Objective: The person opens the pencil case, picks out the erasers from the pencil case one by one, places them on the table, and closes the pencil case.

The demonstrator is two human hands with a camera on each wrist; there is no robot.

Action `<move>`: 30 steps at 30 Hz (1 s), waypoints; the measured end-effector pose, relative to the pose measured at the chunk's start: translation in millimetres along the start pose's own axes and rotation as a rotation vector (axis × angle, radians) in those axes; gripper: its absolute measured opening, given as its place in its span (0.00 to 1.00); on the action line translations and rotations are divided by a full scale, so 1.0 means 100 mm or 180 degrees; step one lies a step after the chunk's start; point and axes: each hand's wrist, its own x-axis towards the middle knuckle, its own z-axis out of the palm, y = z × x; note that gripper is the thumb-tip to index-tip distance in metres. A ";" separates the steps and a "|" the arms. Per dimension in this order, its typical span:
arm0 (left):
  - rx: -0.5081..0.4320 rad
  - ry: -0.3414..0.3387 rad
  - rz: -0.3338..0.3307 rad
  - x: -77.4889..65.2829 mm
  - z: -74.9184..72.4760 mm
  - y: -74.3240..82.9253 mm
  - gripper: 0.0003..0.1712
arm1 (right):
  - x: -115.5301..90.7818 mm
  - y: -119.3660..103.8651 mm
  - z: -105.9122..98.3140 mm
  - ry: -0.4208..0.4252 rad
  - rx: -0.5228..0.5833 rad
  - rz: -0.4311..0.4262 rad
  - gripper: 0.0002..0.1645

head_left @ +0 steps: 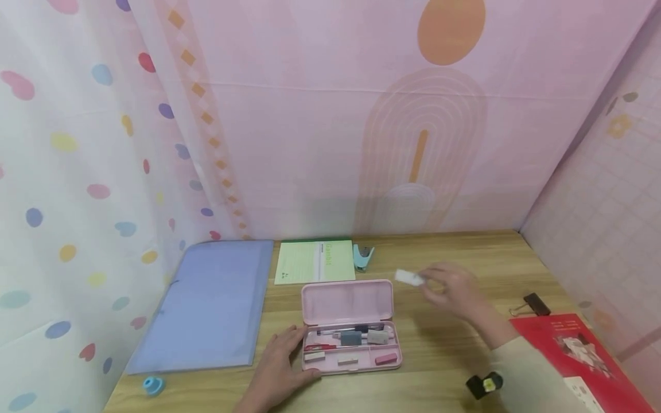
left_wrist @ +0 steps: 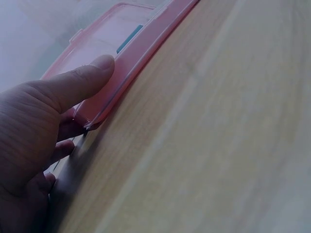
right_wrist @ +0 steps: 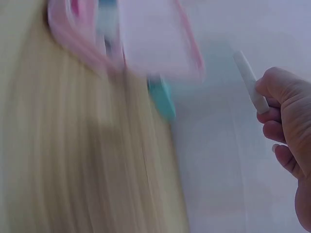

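A pink pencil case [head_left: 348,371] lies on the wooden table with its lid raised at the back. Inside are pens, a blue-grey block [head_left: 351,338], a light grey block [head_left: 378,336], small white pieces and a pink piece [head_left: 385,359]. My left hand [head_left: 279,361] holds the case's left end, thumb on the front wall [left_wrist: 104,92] and fingers at the end. Up in the air, right of the lid, my right hand [head_left: 454,289] pinches a white eraser [head_left: 409,277] between thumb and fingers. It looks like a thin white slab in the right wrist view.
Left of the case lies a blue folder [head_left: 212,310], with a small blue round object [head_left: 152,385] before it. Behind stand a green notebook [head_left: 315,263] and a teal stapler [head_left: 363,257]. A black binder clip [head_left: 537,304] and a red booklet [head_left: 573,344] lie at right.
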 end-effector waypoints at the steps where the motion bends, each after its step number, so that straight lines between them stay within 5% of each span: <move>1: 0.0007 0.0011 -0.0005 0.00 -0.01 0.00 0.60 | -0.03 0.10 -0.05 -0.0007 -0.0103 0.0096 0.14; 6: 0.0024 0.0040 0.0012 -0.02 -0.03 -0.01 0.59 | -0.18 0.50 -0.13 -0.0392 -0.0358 0.0698 0.13; 15: 0.0000 0.0056 0.0040 -0.06 0.00 -0.03 0.59 | -0.26 0.81 0.05 -0.1074 -0.0097 0.1435 0.16; 30: -0.0018 0.0060 0.0113 -0.04 -0.01 -0.01 0.58 | -0.26 0.94 0.33 -0.1366 0.0268 0.1630 0.12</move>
